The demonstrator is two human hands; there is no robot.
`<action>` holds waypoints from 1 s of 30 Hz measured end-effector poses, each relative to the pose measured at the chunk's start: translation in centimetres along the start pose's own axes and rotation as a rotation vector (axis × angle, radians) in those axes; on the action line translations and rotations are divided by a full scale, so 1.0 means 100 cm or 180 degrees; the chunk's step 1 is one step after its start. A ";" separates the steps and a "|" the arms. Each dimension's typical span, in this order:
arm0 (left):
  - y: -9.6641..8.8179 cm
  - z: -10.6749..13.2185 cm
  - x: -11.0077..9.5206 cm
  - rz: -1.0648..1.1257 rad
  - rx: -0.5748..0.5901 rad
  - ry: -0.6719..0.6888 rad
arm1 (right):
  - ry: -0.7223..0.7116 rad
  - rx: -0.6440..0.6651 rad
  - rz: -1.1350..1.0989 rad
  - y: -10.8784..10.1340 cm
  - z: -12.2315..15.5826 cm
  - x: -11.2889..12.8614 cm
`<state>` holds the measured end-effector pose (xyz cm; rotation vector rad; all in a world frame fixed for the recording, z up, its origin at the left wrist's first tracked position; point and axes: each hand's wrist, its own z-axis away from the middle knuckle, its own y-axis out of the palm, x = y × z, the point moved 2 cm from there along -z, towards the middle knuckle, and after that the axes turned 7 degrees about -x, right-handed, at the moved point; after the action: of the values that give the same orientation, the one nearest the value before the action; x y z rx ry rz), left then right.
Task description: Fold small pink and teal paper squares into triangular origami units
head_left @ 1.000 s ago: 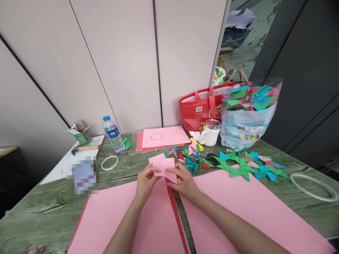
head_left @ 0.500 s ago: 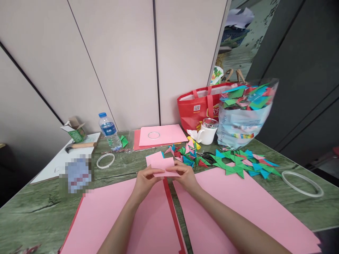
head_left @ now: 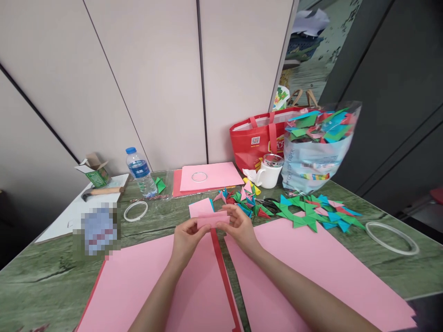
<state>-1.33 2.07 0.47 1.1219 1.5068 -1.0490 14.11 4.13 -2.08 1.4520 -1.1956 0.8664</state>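
Note:
Between both hands I hold a small pink paper [head_left: 212, 220], folded into a narrow strip, above the table. My left hand [head_left: 188, 235] pinches its left end with thumb and fingers. At the other end, my right hand [head_left: 240, 228] presses its thumb against the strip, with the fingers behind it partly hidden. Just beyond lies a small stack of pink squares [head_left: 200, 207] with a blue edge showing. Below my forearms are two large piles of pink sheets, one on the left [head_left: 145, 276] with a red edge and one on the right [head_left: 297, 267].
Folded paper pieces [head_left: 242, 198], black scissors [head_left: 272, 205] and green-and-blue paper stars [head_left: 304, 212] lie beyond. A white mug [head_left: 270, 174], red bag [head_left: 247, 143] and filled plastic bag [head_left: 308, 161] stand behind. Leftward are a water bottle [head_left: 141, 173], hammer [head_left: 104, 191] and white ring [head_left: 136, 211].
The pink paper, which stood partly open with a raised flap, is now folded down into a narrow strip. Both thumbs have come onto its near face. The view has shifted slightly.

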 end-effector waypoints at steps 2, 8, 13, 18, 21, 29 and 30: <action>0.002 0.001 -0.001 0.0303 0.0087 -0.0063 | 0.0018 0.0075 -0.0004 0.001 0.001 -0.001; 0.003 0.000 -0.003 0.0911 0.0307 -0.0522 | 0.0094 0.0111 0.0208 0.001 0.004 -0.002; 0.003 0.001 0.002 0.0983 0.0155 -0.0711 | 0.0136 0.0125 0.0250 0.003 0.006 0.001; 0.004 0.002 0.005 0.1005 0.0171 -0.0691 | 0.0168 0.0135 0.0349 0.004 0.007 0.000; 0.005 0.001 0.006 0.1020 0.0115 -0.0710 | 0.0152 0.0132 0.0467 0.004 0.008 0.000; 0.004 0.001 0.009 0.0971 -0.0003 -0.0749 | 0.0089 0.0077 0.0600 0.006 0.009 0.005; 0.004 0.001 0.009 0.0971 -0.0016 -0.0750 | 0.0088 0.0089 0.0604 0.006 0.009 0.004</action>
<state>-1.02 2.17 -0.49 1.1392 1.1126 -0.9285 13.58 3.15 -1.72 1.3594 -1.3205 1.0326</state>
